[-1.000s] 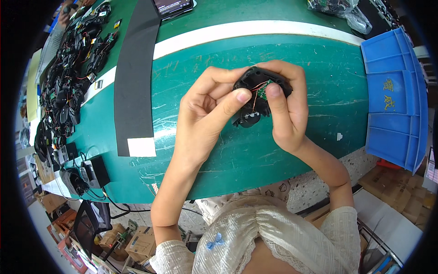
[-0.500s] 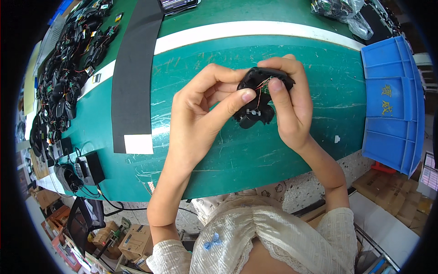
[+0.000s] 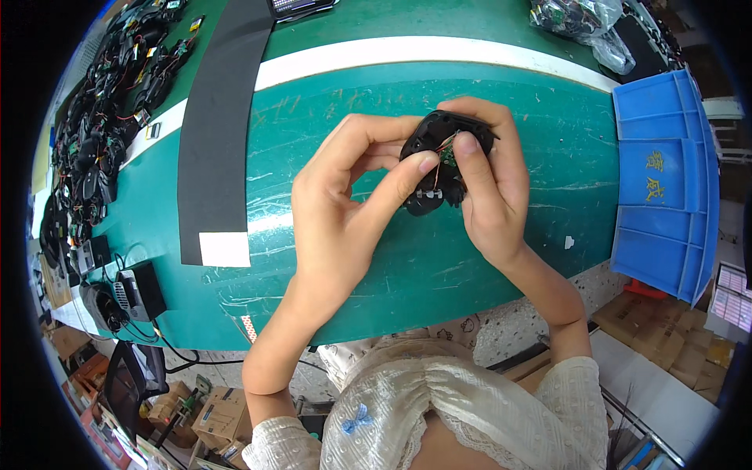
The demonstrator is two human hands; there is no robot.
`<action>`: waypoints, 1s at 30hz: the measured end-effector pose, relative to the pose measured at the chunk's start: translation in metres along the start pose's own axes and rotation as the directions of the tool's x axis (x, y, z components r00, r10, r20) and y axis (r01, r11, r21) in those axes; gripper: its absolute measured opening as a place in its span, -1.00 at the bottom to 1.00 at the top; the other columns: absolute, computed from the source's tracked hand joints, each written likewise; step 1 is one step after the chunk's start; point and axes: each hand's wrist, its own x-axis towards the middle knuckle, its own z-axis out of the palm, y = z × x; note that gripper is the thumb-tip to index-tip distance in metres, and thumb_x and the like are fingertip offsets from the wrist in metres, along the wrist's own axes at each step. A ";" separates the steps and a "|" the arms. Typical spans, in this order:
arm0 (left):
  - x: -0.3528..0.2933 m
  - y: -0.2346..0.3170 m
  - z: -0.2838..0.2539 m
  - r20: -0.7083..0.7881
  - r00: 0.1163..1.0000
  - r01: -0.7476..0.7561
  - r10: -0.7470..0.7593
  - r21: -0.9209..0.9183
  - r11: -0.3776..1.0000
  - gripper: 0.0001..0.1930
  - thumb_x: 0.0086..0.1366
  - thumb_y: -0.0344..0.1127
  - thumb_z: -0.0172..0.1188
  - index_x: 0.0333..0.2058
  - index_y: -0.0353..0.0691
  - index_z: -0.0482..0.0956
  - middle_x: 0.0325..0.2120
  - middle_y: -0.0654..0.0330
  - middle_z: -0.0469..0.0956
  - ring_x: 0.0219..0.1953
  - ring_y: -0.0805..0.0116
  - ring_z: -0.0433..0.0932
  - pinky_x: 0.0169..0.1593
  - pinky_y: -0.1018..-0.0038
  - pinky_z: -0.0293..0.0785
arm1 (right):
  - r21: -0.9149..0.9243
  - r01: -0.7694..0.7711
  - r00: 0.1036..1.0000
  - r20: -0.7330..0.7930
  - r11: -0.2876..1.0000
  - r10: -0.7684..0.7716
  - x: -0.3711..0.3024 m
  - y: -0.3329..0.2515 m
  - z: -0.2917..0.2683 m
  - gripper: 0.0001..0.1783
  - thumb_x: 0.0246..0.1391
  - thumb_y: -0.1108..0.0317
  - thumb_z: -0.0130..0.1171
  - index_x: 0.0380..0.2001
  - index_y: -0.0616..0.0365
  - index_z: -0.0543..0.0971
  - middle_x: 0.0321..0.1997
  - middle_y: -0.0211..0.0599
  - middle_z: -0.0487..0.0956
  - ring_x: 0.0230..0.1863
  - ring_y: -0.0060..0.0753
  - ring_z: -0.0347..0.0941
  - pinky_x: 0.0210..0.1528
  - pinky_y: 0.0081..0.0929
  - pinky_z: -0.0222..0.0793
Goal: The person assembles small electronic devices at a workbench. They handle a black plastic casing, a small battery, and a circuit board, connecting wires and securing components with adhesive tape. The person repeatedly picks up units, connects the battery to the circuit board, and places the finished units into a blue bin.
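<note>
Above the middle of the bench I hold an opened black game controller point(image 3: 424, 204), with thin red and pale wires and a bit of green circuit board showing inside. A small silvery metal part sits in its lower grip. My left hand point(image 3: 345, 188) grips its left side, the thumb pressing near the wires and the fingers behind the shell. My right hand point(image 3: 499, 188) wraps round the right side, its thumb pressed on the inside beside the wires. The thumbs cover part of the inside, and the undersides of the fingers are hidden.
A heap of black controller parts with wires point(image 3: 86, 149) lies at the left. A black strip point(image 3: 215, 133) runs along the green bench point(image 3: 313, 274). Small black boxes with cables point(image 3: 141, 290) stand near-left. At right are a blue bin point(image 3: 658, 188) and a plastic bag of parts point(image 3: 583, 23).
The view has shifted slightly, so the bench things sit a little farther left. Both hands keep their hold on the controller, which is tilted a little differently, its lower grip less exposed.
</note>
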 end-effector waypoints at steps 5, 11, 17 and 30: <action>0.000 0.000 -0.001 0.014 0.941 -0.325 0.337 0.305 0.895 -0.74 -0.05 -0.56 0.27 -0.31 -0.37 0.52 -0.40 0.10 0.49 -0.43 0.33 0.48 -0.36 0.55 0.43 | -0.210 0.139 0.989 0.083 0.968 -0.124 0.004 -0.006 -0.008 -0.69 0.16 0.43 -0.07 -0.03 0.25 0.35 -0.25 -0.28 0.41 -0.27 -0.54 0.33 -0.19 -0.59 0.29; -0.001 0.014 -0.003 0.043 0.977 -0.212 0.209 0.297 0.931 -0.77 -0.03 -0.57 0.24 -0.33 -0.40 0.50 -0.41 0.12 0.49 -0.34 0.36 0.46 -0.22 0.52 0.37 | -0.303 0.319 0.937 0.245 0.898 -0.250 0.012 -0.005 -0.014 -0.70 0.08 0.45 -0.02 -0.08 0.26 0.41 -0.23 -0.21 0.42 -0.28 -0.40 0.33 -0.23 -0.54 0.31; 0.000 0.010 -0.007 0.085 0.977 -0.212 0.196 0.292 0.932 -0.79 -0.05 -0.56 0.26 -0.38 -0.39 0.47 -0.44 0.13 0.47 -0.37 0.36 0.44 -0.23 0.54 0.34 | -0.289 0.349 0.925 0.261 0.891 -0.277 0.012 -0.001 -0.010 -0.74 0.11 0.42 -0.06 -0.14 0.25 0.44 -0.27 -0.28 0.41 -0.21 -0.38 0.25 -0.21 -0.54 0.26; 0.000 0.004 -0.005 0.109 0.970 -0.241 0.219 0.285 0.928 -0.82 -0.04 -0.56 0.26 -0.45 -0.40 0.44 -0.47 0.14 0.45 -0.39 0.37 0.41 -0.27 0.55 0.32 | -0.352 0.402 0.911 0.248 0.845 -0.330 0.010 0.003 -0.009 -0.78 0.10 0.44 -0.04 -0.18 0.22 0.47 -0.32 -0.34 0.40 -0.28 -0.41 0.19 -0.26 -0.55 0.18</action>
